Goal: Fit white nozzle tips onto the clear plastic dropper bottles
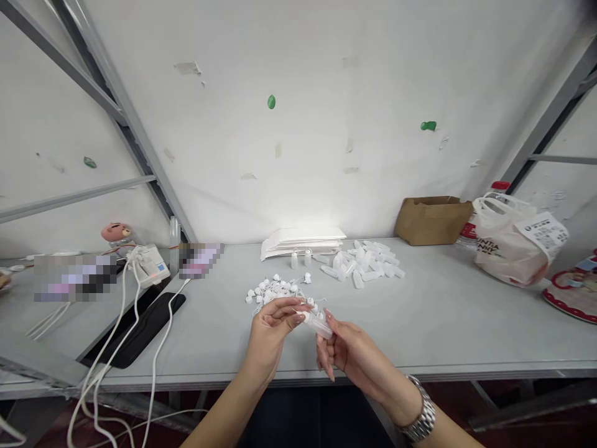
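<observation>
Forearms (233, 398) converging, hands (269, 326) holding a tilted bottle (321, 326) between them; fingers (282, 303) bent

Nearer you than the cardboard box (431, 223), your left hand (272, 325) hides one end of a small bottle (321, 325). Right of that box, a plastic bag (504, 246) partly covers a red-capped bottle (500, 185); the bag's label (543, 230) reads too small. Far left of it, a flat device (201, 260) is blurred.

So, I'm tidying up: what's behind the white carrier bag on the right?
Apparently a bottle: its red cap shows above the carrier bag, its red label at the bag's left edge. The rest, and anything else there, is covered.
</observation>
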A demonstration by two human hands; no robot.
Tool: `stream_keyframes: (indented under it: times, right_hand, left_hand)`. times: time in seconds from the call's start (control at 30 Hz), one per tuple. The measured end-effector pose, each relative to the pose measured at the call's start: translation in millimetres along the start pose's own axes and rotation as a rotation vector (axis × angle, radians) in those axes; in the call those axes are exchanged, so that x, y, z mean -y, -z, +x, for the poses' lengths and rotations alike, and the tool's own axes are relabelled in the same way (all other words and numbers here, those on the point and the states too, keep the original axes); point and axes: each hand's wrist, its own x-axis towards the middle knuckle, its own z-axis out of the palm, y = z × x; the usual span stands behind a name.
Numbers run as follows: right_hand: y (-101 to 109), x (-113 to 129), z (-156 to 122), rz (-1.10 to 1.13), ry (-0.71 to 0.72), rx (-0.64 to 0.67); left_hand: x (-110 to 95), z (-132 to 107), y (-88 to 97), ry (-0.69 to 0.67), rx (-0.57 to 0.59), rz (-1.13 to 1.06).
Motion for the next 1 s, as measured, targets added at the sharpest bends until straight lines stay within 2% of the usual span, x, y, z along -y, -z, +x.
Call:
stream_keyframes:
  times: [0.03,0.1,0.23,0.33,0.43,0.53,0.67,0.77,0.83,1.0]
  right_hand:
    - [0,0,0,0.002,-0.009,0.02]
    - [1,-2,0,-0.095,0.064,-0.012]
    - [1,-7,-1,-0.442,0.316,-0.268]
    - [-1,-9,-4,-0.612,0.364,-0.33]
    - [-3,-8,-7,-0.588,0.335,-0.27]
    - [-4,-6,-7,-0.393,0.25,-0.145]
    - [-3,-3,-6,-0.054,0.062,0.089]
    - [-3,-1,-5,0.07,-0.023,0.14]
    - [-3,1,-5,-0.025,0.025,0.059]
    - [3,10,-10,-0.484,0.387,-0.335]
  left_hand:
    - [-2,0,0.1,0.009,0.007,0.003]
    - [-5,1,0.5,0.02,-0.016,0.006]
    - [-9,0,1.3,0.038,-0.084,0.005]
    - [-9,-1,1.2,0.049,-0.074,-0.019]
    - [-10,-1,0.8,0.046,-0.05,-0.055]
    - [-11,0,1.1,0.062,-0.022,-0.076]
    - [-12,2,3.0,0.101,0.052,-0.099]
    - [-13,3,4.7,0.125,0.07,-0.073]
    - [-14,4,6.0,0.13,0.069,-0.045]
    - [-25,1,8.7,0.111,0.109,0.011]
